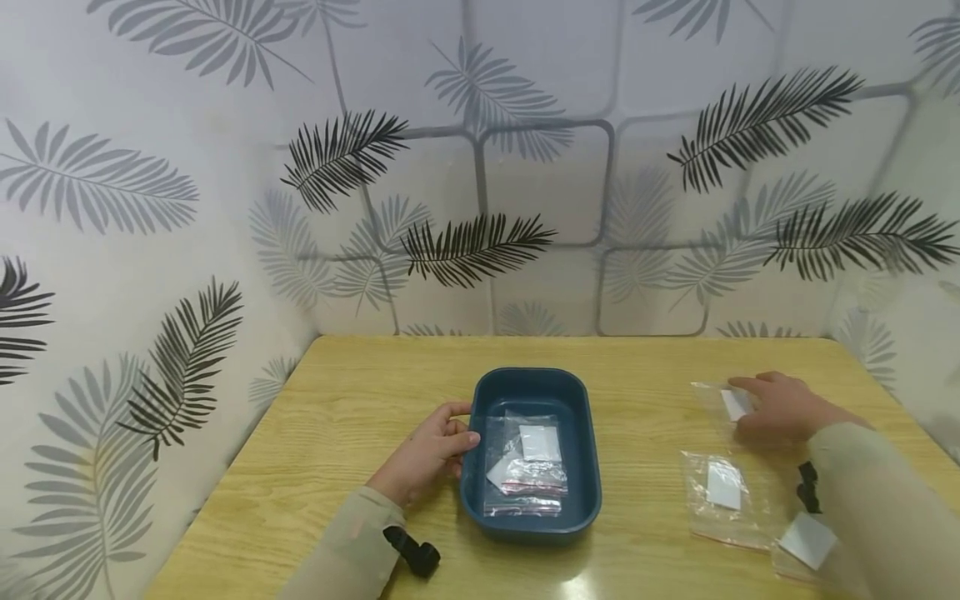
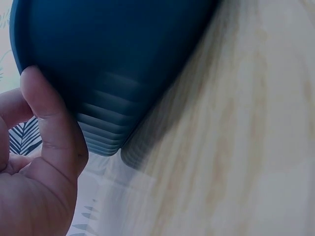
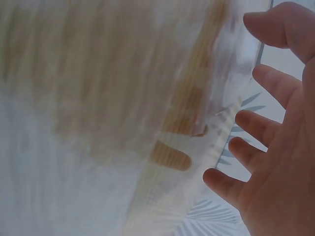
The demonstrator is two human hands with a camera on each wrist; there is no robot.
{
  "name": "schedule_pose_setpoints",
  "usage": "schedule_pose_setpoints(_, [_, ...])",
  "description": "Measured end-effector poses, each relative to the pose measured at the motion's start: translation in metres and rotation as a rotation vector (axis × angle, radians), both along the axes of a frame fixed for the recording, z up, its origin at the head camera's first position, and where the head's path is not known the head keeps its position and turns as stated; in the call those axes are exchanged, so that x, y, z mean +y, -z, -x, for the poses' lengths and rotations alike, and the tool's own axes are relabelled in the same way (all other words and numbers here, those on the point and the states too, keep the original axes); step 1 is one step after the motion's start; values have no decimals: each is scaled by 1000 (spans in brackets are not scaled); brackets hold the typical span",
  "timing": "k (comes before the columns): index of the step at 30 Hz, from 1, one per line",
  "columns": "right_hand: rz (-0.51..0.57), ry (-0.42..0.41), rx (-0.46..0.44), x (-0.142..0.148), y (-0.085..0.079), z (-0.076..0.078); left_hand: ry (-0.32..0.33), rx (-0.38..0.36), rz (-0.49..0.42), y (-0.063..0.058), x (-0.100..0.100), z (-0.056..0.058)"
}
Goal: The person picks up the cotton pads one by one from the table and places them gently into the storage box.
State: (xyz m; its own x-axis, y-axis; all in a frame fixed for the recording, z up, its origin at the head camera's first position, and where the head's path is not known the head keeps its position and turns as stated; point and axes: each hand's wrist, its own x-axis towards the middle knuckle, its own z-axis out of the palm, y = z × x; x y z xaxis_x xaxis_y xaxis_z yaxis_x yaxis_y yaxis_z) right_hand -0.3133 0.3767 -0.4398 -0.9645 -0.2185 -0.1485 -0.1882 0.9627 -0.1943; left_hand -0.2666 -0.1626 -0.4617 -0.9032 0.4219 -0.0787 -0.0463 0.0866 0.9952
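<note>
A dark blue rectangular plastic bin (image 1: 530, 527) stands on the wooden table. My left hand (image 1: 427, 450) holds its left side, the thumb (image 2: 44, 98) at the rim in the left wrist view. Inside the bin lie several clear zip bags (image 1: 522, 504) with white squares in them. On the right, my right hand (image 1: 783, 407) reaches over a clear zip bag (image 1: 708, 396) with a white card, overlapping its right part. In the right wrist view the fingers (image 3: 266, 129) are spread and relaxed, with the table beneath them.
Two more clear zip bags with white cards lie closer to me on the right: one bag (image 1: 723, 500) beside the right forearm, another (image 1: 806, 542) partly under the sleeve. A leaf-patterned wall (image 1: 540, 292) borders the table (image 1: 360, 375) at the back.
</note>
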Motion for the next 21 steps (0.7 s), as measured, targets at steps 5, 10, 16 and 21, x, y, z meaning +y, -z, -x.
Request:
schedule_pose_setpoints(5, [-14,0,-27,0,2,-1,2,-2,-6,0,1,0])
schedule_pose_setpoints(10, [-26,-37,-14,-1,1,-2,0,-5,-4,0,2,-1])
schedule_pose_setpoints(16, [-4,-3,-50,-1,-2,-2,-3,-4,0,2,2,1])
schedule_pose_setpoints(21, [26,37,-81,-1,-3,-2,-8,1,4,2,1,2])
